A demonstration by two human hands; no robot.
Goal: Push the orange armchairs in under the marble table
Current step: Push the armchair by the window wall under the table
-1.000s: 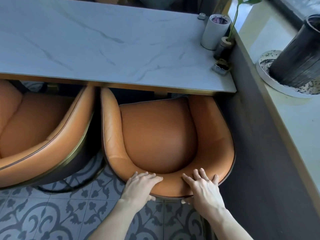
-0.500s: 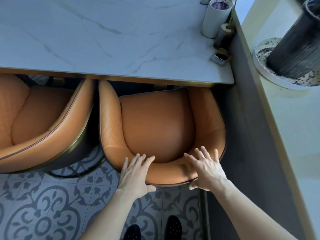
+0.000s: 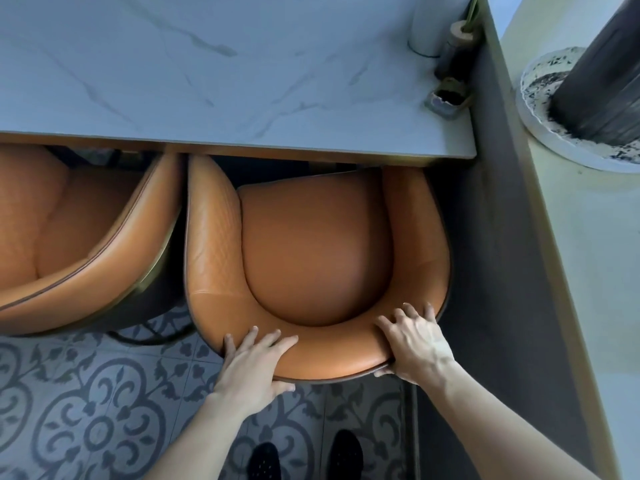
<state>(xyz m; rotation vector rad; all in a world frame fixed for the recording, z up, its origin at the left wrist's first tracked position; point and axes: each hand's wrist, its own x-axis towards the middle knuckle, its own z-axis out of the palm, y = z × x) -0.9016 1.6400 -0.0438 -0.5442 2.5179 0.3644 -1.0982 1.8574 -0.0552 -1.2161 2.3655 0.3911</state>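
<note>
An orange armchair (image 3: 311,244) stands right in front of me, its arm tips tucked under the edge of the white marble table (image 3: 242,71). My left hand (image 3: 252,368) wraps the backrest rim at its left, fingers on top and thumb underneath. My right hand (image 3: 414,344) grips the rim at its right in the same way. A second orange armchair (image 3: 69,244) stands beside it on the left, its front also under the table edge.
A dark grey wall (image 3: 495,258) runs close along the chair's right side. On the table's right end stand a white cylinder (image 3: 424,32), a small bottle with a plant stem (image 3: 457,46) and a small tray (image 3: 448,98). A dark pot on a saucer (image 3: 595,81) sits on the ledge. Patterned floor tiles and my shoes lie below.
The armchair under my hands has slid further toward the table. My hands have shifted from lying flat on the backrest to wrapping its rim, and my view has tilted downward.
</note>
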